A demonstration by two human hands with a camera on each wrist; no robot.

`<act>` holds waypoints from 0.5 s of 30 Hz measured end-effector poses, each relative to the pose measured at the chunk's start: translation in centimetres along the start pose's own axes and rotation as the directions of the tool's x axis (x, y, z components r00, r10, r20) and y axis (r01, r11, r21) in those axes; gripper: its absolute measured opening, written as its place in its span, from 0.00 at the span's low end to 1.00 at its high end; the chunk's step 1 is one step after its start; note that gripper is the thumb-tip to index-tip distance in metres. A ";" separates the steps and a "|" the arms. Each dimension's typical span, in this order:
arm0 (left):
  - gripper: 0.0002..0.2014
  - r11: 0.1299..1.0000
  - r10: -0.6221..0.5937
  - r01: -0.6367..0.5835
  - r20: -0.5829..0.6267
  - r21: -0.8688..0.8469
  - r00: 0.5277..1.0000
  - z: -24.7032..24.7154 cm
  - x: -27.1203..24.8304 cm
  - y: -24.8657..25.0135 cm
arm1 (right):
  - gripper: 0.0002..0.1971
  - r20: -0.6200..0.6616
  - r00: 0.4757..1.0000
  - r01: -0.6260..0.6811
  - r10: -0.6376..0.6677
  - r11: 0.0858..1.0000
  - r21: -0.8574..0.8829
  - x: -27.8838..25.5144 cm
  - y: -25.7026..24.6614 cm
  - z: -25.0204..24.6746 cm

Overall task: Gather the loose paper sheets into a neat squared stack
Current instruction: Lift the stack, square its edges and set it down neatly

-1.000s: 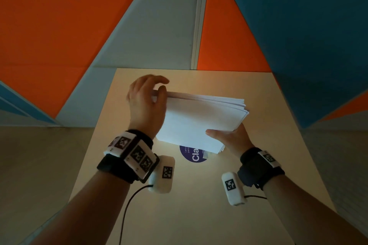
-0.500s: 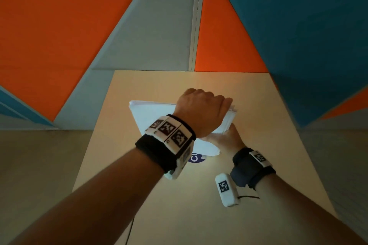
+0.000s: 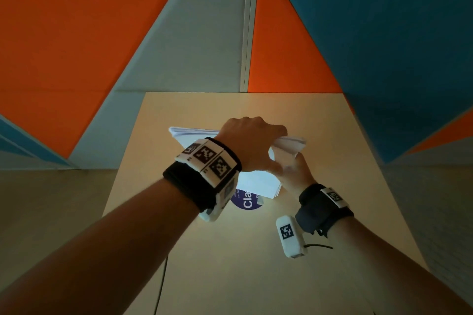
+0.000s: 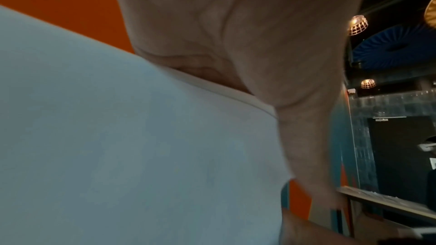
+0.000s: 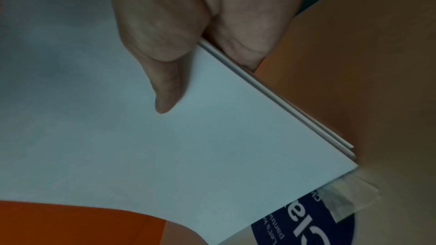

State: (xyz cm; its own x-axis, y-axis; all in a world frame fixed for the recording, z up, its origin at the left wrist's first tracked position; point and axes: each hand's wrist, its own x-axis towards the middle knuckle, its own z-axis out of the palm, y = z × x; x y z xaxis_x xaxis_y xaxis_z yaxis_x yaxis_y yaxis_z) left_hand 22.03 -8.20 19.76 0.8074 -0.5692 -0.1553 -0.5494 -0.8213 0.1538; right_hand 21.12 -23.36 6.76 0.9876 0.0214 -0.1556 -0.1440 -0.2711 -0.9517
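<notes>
A white paper stack (image 3: 256, 183) stands tilted above the beige table (image 3: 230, 263), its lower corner down by a blue sticker. My left hand (image 3: 258, 140) reaches across over the stack's top edge, fingers curled over its far right end; the fingertips are hidden behind the sheets. My right hand (image 3: 290, 174) pinches the stack's right edge. In the right wrist view the thumb (image 5: 165, 90) presses the front sheet (image 5: 165, 146), with fingers behind the slightly stepped edges. The left wrist view shows the palm (image 4: 235, 44) against the paper (image 4: 118, 137).
A round blue sticker (image 3: 247, 203) with white lettering and a bit of tape (image 5: 349, 198) lie on the table under the stack's lower corner. Orange, grey and blue wall panels (image 3: 76, 33) close in the table's far side. A cable (image 3: 161, 286) runs off the front edge.
My left hand has swung from the stack's top left corner across to its top right end, and the stack has turned and tipped up. The right hand keeps its grip on the right edge.
</notes>
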 end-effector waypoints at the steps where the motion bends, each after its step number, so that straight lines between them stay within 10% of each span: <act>1: 0.36 0.999 0.009 -0.008 0.020 -0.035 1.000 -0.1 -0.1 -0.3 | 0.11 0.005 1.000 0.019 -0.019 1.000 0.000 0.0 0.0 0.0; 4: 0.41 0.997 0.015 -0.011 0.055 -0.072 0.998 -0.7 -0.6 -0.8 | 0.18 -0.008 1.000 0.011 -0.011 1.000 -0.017 -0.2 -0.4 0.1; 9: 0.18 0.994 -0.102 0.099 -0.072 -0.056 0.992 -0.5 -0.7 -2.0 | 0.11 0.007 1.000 -0.019 0.020 0.998 -0.063 -0.1 -0.6 0.0; 15: 0.10 0.857 -0.291 0.076 -0.357 -0.509 0.888 -1.5 -3.6 -5.8 | 0.15 0.042 0.999 -0.001 0.007 0.987 -0.161 -0.7 -0.7 -4.1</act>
State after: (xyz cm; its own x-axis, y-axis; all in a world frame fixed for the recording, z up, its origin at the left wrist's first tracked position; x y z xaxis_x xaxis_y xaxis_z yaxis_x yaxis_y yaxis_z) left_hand 22.66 -1.34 20.92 0.9532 -0.2529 0.1659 -0.3004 -0.7273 0.6171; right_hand 20.76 -27.09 8.59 0.9830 0.0596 -0.1736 -0.1327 -0.4227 -0.8965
